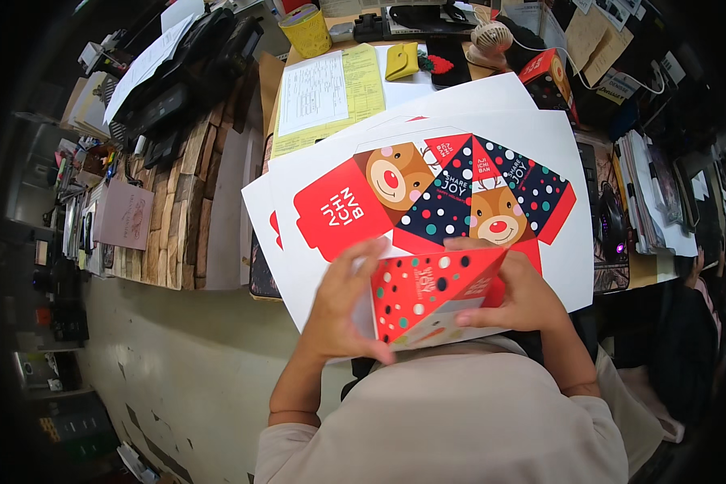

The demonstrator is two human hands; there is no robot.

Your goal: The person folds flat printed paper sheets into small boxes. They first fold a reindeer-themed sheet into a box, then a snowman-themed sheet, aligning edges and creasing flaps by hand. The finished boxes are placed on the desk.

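Observation:
Both hands grip a half-folded red paper box (434,292) with coloured dots, held close to my chest. My left hand (343,308) clasps its left side, fingers curled over the white inner face. My right hand (515,292) holds the right side, thumb along the lower edge. Just beyond the hands lies a stack of white sheets (557,242). The top sheet carries a flat printed box template (440,198) in red and dark blue with reindeer faces.
Yellow and white forms (331,97) lie further back on the desk, with a yellow pouch (401,60), a yellow cup (306,31) and a small white fan (490,39). A finished red box (547,74) stands back right. A black printer (189,68) sits left.

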